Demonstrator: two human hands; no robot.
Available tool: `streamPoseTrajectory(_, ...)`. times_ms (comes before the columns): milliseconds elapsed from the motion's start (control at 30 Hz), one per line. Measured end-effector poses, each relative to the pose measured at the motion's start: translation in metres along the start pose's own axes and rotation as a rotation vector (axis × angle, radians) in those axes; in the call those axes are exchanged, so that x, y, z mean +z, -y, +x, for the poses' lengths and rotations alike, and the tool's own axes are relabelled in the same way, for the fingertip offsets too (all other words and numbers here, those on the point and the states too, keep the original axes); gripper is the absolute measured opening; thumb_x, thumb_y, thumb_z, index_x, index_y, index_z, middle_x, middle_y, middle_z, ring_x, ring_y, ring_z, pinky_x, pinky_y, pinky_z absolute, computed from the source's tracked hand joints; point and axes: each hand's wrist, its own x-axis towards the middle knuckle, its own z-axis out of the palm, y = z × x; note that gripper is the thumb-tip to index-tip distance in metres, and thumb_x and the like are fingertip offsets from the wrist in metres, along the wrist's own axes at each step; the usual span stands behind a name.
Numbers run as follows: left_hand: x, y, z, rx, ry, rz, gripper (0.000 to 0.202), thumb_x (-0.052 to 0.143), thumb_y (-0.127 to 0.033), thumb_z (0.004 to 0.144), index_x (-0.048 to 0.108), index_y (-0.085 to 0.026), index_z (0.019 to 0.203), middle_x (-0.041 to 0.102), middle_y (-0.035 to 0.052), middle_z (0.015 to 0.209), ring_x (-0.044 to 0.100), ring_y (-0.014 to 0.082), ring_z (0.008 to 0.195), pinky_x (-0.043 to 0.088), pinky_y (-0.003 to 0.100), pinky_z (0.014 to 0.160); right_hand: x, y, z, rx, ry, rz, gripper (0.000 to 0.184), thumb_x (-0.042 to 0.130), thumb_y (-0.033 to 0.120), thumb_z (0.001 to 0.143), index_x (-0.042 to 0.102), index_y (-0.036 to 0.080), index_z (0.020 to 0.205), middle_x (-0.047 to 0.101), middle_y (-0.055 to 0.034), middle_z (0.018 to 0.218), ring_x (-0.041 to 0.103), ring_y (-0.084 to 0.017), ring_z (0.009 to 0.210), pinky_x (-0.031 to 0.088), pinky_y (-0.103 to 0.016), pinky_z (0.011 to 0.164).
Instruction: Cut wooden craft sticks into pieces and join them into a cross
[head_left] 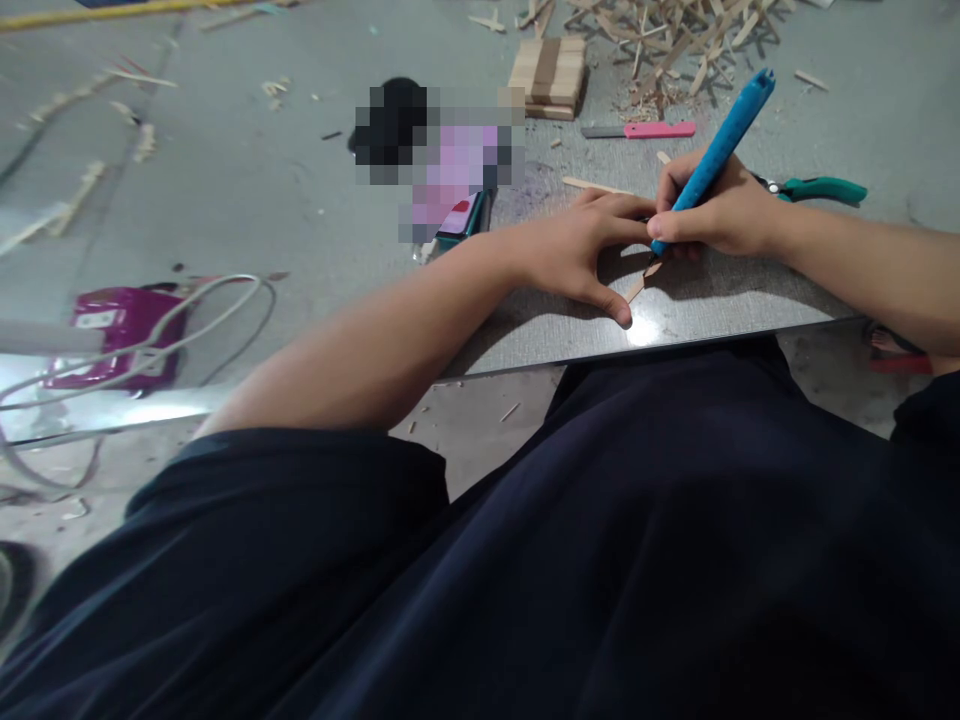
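**Wooden strip braced by the left hand under a blue pen-shaped tool**

The wooden strip (636,290) lies on the tabletop (750,302) near its front edge, directly before the seated person. This position presumably keeps it within easy reach and in view.

The left hand (574,240) is spread wide, thumb well apart from the fingers. The thumb rests at the strip's near end while the fingers extend toward the opposite hand, an arrangement that appears intended to stop the strip shifting.

The right hand (716,205) is closed around the blue pen-shaped tool (711,162) in a writing grip, low on the barrel, likely for fine control. The tool leans, its dark tip at the strip; whether it touches cannot be determined.

Green-handled pliers (821,189) lie just beyond the right wrist, and a pink-handled blade (637,130) beyond both hands, apparently set aside within reach. A bundle of wooden sticks (547,75) and a loose stick pile (675,45) occupy the far side, leaving working space in front.
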Motion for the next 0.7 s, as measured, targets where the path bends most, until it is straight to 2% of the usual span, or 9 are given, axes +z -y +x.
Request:
streamPoseTrajectory(100, -0.001, -0.002, 0.000, -0.027, 0.017, 0.007, 0.119, 0.085, -0.113, 0.088, 0.083, -0.032, 0.176, 0.065, 0.0159, 0.196, 0.055, 0.0575, 0.183, 0.031, 0.078, 0.160, -0.001, -0.001, 0.001, 0.032, 0.007, -0.008, 0.053, 0.118, 0.057, 0.083, 0.072, 0.030, 0.086, 0.077, 0.0001, 0.075, 0.067, -0.018, 0.067, 0.063, -0.036, 0.062)
streamPoseTrajectory(200, -0.001, -0.002, 0.001, -0.022, 0.011, -0.003, 0.120, 0.085, -0.113, 0.089, 0.084, -0.031, 0.175, 0.066, 0.0184, 0.194, 0.056, 0.0589, 0.183, 0.031, 0.079, 0.159, -0.001, 0.000, 0.000, 0.051, -0.008, -0.006, 0.055, 0.120, 0.056, 0.085, 0.072, 0.030, 0.089, 0.078, 0.0015, 0.074, 0.065, -0.018, 0.068, 0.062, -0.034, 0.062)
streamPoseTrajectory(300, 0.000, -0.001, 0.001, 0.007, -0.003, -0.014, 0.122, 0.086, -0.115, 0.089, 0.084, -0.029, 0.174, 0.067, 0.0242, 0.193, 0.058, 0.0610, 0.182, 0.032, 0.080, 0.157, 0.000, -0.001, 0.000, 0.037, -0.017, -0.001, 0.049, 0.118, 0.049, 0.091, 0.073, 0.029, 0.087, 0.078, 0.0028, 0.073, 0.063, -0.015, 0.064, 0.057, -0.030, 0.057)
streamPoseTrajectory(400, 0.001, 0.002, 0.001, 0.007, -0.017, -0.022, 0.123, 0.089, -0.116, 0.085, 0.086, -0.031, 0.173, 0.067, 0.0239, 0.194, 0.059, 0.0621, 0.181, 0.032, 0.080, 0.157, -0.001, -0.005, 0.002, 0.002, -0.020, 0.022, 0.043, 0.112, 0.036, 0.099, 0.073, 0.028, 0.082, 0.077, 0.0040, 0.071, 0.062, -0.013, 0.057, 0.053, -0.027, 0.052)
streamPoseTrajectory(500, 0.003, 0.003, 0.001, -0.005, -0.033, -0.039, 0.121, 0.094, -0.115, 0.080, 0.089, -0.033, 0.168, 0.072, 0.0226, 0.188, 0.062, 0.0601, 0.179, 0.033, 0.078, 0.157, -0.002, -0.010, 0.005, -0.021, -0.011, 0.052, 0.040, 0.107, 0.026, 0.102, 0.073, 0.027, 0.082, 0.077, 0.0040, 0.070, 0.062, -0.013, 0.055, 0.053, -0.027, 0.051)
streamPoseTrajectory(600, 0.003, 0.002, 0.001, -0.004, -0.059, -0.050, 0.118, 0.095, -0.114, 0.079, 0.091, -0.033, 0.164, 0.079, 0.0218, 0.176, 0.064, 0.0589, 0.176, 0.036, 0.076, 0.157, -0.002, -0.010, 0.007, -0.025, 0.007, 0.058, 0.042, 0.110, 0.031, 0.101, 0.073, 0.026, 0.081, 0.076, 0.0034, 0.068, 0.062, -0.013, 0.054, 0.053, -0.028, 0.051)
streamPoseTrajectory(700, 0.001, 0.000, 0.002, 0.006, -0.037, -0.039, 0.116, 0.092, -0.113, 0.083, 0.090, -0.031, 0.166, 0.078, 0.0229, 0.177, 0.063, 0.0606, 0.176, 0.035, 0.079, 0.156, -0.002, -0.007, 0.005, -0.019, 0.008, 0.056, 0.048, 0.115, 0.045, 0.098, 0.074, 0.027, 0.082, 0.073, 0.0046, 0.066, 0.059, -0.013, 0.057, 0.052, -0.027, 0.052)
